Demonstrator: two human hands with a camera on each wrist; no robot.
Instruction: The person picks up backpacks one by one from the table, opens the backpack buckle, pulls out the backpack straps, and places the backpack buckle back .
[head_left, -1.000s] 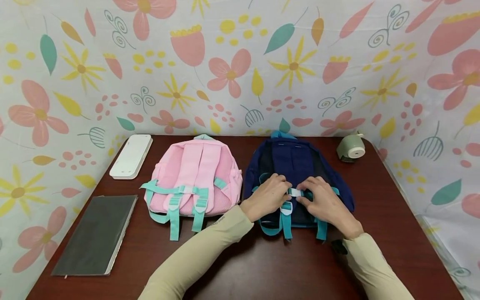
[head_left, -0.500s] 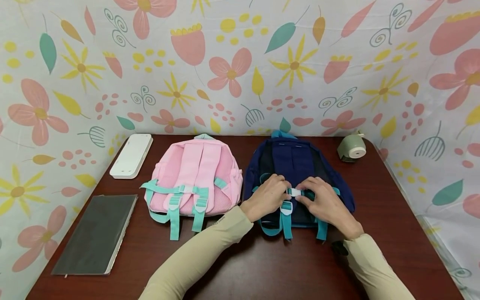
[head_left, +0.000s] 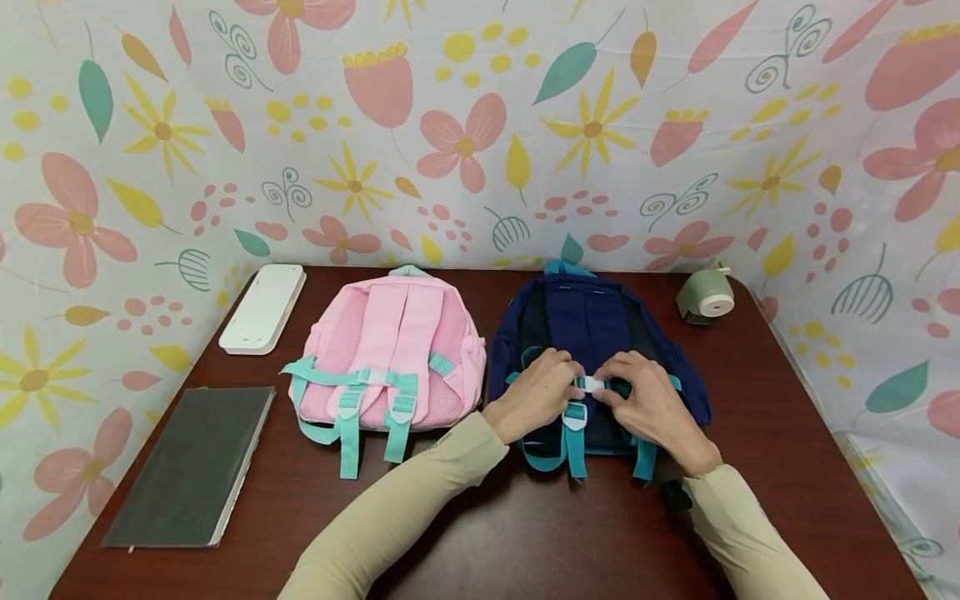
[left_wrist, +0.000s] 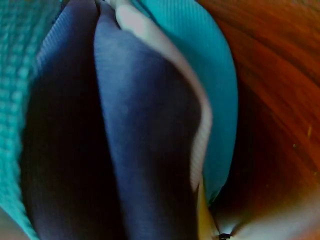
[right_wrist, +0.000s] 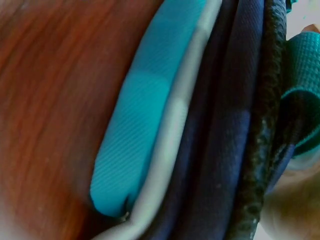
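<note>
A navy backpack (head_left: 600, 321) lies with its shoulder straps facing up. Across those straps runs a teal band joined by a white buckle (head_left: 591, 384). My left hand (head_left: 536, 392) pinches the buckle's left end, while the right hand (head_left: 651, 404) pinches its right end. The fingers partly cover it, so I cannot tell whether its halves are fully joined. In the left wrist view, navy fabric (left_wrist: 145, 125) and a teal piece (left_wrist: 215, 100) fill much of the picture. The right wrist view has the bag's side with a teal band (right_wrist: 135, 125); neither wrist view includes the buckle.
Left of the navy bag lies a pink backpack (head_left: 390, 350) with its mint chest strap across it. A white flat box (head_left: 262, 308) and a dark-covered notebook (head_left: 195, 467) sit at the left. A green pencil sharpener (head_left: 705, 296) stands at the table's back right corner.
Both hands stay at the buckle with almost no motion. The head view has shifted very slightly; the bags and other objects keep their places.
</note>
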